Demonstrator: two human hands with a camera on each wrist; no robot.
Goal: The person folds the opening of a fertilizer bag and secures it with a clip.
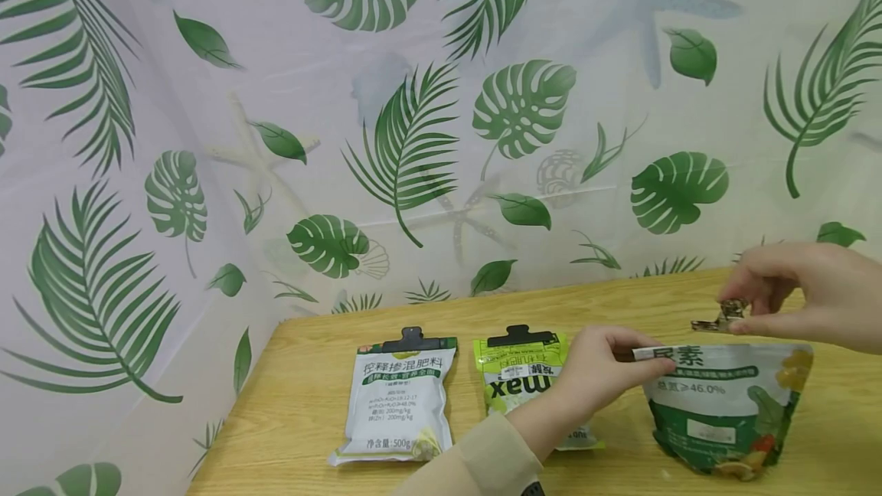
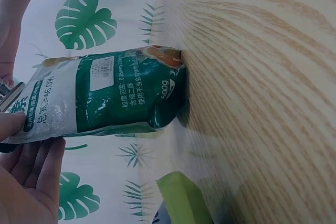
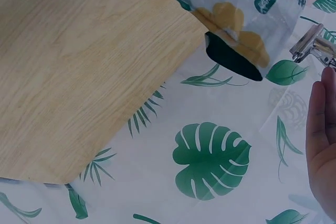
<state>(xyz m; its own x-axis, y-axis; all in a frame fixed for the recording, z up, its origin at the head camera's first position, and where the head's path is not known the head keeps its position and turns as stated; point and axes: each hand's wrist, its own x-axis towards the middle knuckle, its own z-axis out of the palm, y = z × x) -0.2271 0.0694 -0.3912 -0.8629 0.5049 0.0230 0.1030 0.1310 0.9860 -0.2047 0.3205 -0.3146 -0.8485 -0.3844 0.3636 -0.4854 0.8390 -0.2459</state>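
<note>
A green and white fertilizer bag (image 1: 717,404) stands on the wooden table at the right. My left hand (image 1: 586,373) pinches its top left corner between thumb and fingers; in the left wrist view the thumb lies on the bag's printed face and the fingers sit behind. Just above the bag's top edge, my right hand (image 1: 806,289) holds a shiny metal clip (image 1: 723,317) between thumb and fingers. In the right wrist view the metal clip (image 3: 311,44) is beside the bag, apart from its top edge.
A white fertilizer bag (image 1: 400,400) with a black clip (image 1: 412,339) lies on the table (image 1: 276,419) at centre left. Partly behind my left forearm lies a lime-green bag (image 1: 499,396), also with a black clip (image 1: 520,336). A leaf-patterned cloth (image 1: 427,136) covers the wall behind.
</note>
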